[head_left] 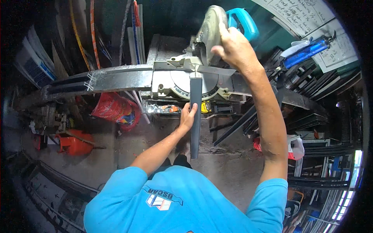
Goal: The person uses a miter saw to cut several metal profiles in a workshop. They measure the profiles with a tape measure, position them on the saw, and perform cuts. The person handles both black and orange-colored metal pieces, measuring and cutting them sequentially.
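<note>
Left hand [187, 118] grips long dark-grey bar [196, 128], axis toward the grey-and-teal mitre saw [213, 29]; right hand [237, 46] is nearer the saw, closure indeterminable.

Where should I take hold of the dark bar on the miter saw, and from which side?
Probably on its straight overhanging length, from the left: the dark bar juts out past the miter saw's base, and the left hand holds it there, clear of the saw head.

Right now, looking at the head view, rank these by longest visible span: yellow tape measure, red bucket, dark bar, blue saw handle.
Largest to smallest:
1. Dark bar
2. Red bucket
3. Blue saw handle
4. Yellow tape measure
</note>
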{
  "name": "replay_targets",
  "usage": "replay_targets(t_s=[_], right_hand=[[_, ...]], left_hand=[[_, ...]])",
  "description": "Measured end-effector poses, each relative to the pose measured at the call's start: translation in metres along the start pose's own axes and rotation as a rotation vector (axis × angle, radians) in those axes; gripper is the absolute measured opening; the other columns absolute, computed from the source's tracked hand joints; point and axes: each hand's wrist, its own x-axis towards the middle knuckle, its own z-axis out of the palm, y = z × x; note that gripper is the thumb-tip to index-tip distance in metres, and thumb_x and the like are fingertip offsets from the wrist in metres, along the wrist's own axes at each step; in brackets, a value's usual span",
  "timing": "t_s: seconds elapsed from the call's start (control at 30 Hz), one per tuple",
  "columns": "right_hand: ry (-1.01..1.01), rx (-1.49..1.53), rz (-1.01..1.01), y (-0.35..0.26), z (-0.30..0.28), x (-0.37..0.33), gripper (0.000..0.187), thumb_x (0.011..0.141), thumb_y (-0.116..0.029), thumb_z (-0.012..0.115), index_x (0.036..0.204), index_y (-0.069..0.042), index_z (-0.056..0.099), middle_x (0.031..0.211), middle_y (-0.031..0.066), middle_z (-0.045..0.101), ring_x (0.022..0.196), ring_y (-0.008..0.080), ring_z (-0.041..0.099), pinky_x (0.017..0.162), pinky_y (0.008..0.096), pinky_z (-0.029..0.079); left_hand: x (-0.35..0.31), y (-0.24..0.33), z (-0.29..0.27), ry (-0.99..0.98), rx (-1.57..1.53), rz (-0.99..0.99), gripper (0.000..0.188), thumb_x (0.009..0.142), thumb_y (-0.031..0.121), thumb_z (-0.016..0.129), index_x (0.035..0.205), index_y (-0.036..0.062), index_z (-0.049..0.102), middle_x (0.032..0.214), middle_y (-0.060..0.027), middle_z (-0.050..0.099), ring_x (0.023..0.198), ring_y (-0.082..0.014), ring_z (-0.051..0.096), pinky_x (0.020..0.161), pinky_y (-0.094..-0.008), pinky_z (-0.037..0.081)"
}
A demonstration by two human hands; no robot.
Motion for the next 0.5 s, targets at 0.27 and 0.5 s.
replay_targets(t_s=[0.27, 0.5], right_hand=[[-0.068, -0.211, -0.140, 0.011, -0.020, 0.039, 0.036, 0.063, -0.030, 0.087, 0.084, -0.006, 0.071, 0.075, 0.0138, 0.069, 0.079, 0.0320, 0.072, 0.068, 0.0440, 0.057], [-0.026, -0.141, -0.255, 0.047, -0.022, 0.060, 0.015, 0.076, -0.019, 0.067, 0.090, -0.016, 0.071, 0.082, 0.0074, 0.069, 0.070, 0.0311, 0.067, 0.066, 0.0494, 0.052]], left_hand=[[-0.007, -0.010, 0.012, -0.006, 0.188, -0.116, 0.054, 0.101, 0.054, 0.055, 0.089, 0.0016, 0.060, 0.077, -0.0061, 0.058, 0.074, -0.0166, 0.053, 0.071, -0.0354, 0.044], [-0.007, -0.015, 0.016, 0.025, 0.253, -0.039, 0.055, 0.103, 0.053, 0.053, 0.088, 0.0006, 0.059, 0.078, -0.0072, 0.056, 0.078, -0.0178, 0.052, 0.072, -0.0356, 0.043]])
